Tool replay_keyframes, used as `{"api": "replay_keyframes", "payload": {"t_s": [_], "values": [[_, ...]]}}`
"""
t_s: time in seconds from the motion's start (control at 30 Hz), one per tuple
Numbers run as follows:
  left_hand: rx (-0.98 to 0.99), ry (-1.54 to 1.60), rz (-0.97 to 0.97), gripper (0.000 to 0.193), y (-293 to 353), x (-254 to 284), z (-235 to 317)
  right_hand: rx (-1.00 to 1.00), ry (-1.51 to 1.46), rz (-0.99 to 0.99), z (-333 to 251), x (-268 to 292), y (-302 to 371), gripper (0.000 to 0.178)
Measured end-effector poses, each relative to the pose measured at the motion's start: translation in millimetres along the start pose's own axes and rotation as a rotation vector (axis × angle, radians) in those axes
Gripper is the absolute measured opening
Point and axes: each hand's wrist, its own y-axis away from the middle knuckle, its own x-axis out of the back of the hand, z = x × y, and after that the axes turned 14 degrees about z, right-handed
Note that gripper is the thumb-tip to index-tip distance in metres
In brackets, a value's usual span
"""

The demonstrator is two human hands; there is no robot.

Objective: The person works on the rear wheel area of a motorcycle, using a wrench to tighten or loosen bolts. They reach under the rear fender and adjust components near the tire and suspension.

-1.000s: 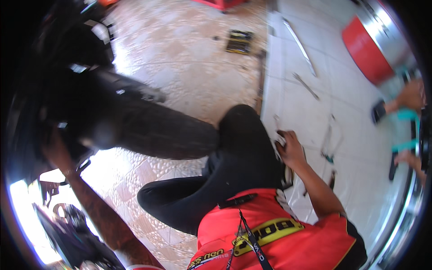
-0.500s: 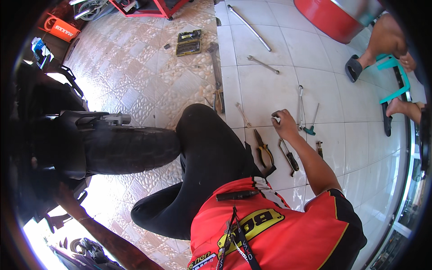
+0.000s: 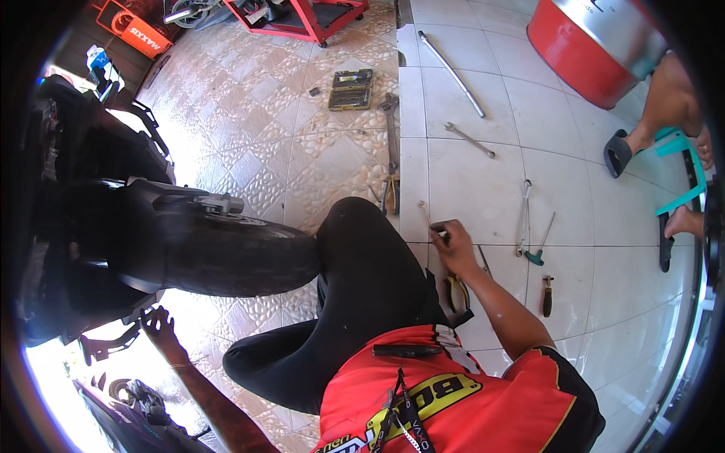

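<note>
My right hand [image 3: 455, 248] is over the white tiles, its thumb and fingers closed on the near end of a small wrench [image 3: 424, 211]. Pliers with yellow-and-black handles [image 3: 455, 293] lie partly hidden below that wrist. To the right of the hand are a long wrench [image 3: 523, 215], a green T-handle tool [image 3: 538, 255] and a ratchet handle [image 3: 547, 297]. At the left, my left hand [image 3: 163, 332] holds nothing and has its fingers spread beside dark motorcycle parts [image 3: 113, 346]. The motorcycle's tyre [image 3: 242, 257] meets my bent knee.
Farther off lie a combination wrench [image 3: 470, 140], a long metal bar [image 3: 453, 74], a large adjustable wrench [image 3: 390, 132] and an open bit case [image 3: 351, 90]. A red drum [image 3: 578, 57] and red cart [image 3: 321, 26] stand behind. Another person's foot [image 3: 642, 140] is at right.
My left hand has come out from the dark motorcycle parts into view. My right hand has moved left across the tiles onto the small wrench. The whole view has shifted.
</note>
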Motion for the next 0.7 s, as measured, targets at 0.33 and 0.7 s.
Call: {"api": "replay_keyframes", "payload": {"t_s": [0.33, 0.7], "values": [[0.229, -0.067, -0.073, 0.065, 58.8, -27.0, -36.5, -0.181, -0.19, -0.444, -102.8, -22.8, 18.3, 0.106], [0.454, -0.124, -0.257, 0.071, 98.1, -51.1, -110.3, 0.098, 0.182, -0.276, -8.7, 47.9, 58.8, 0.055]]}}
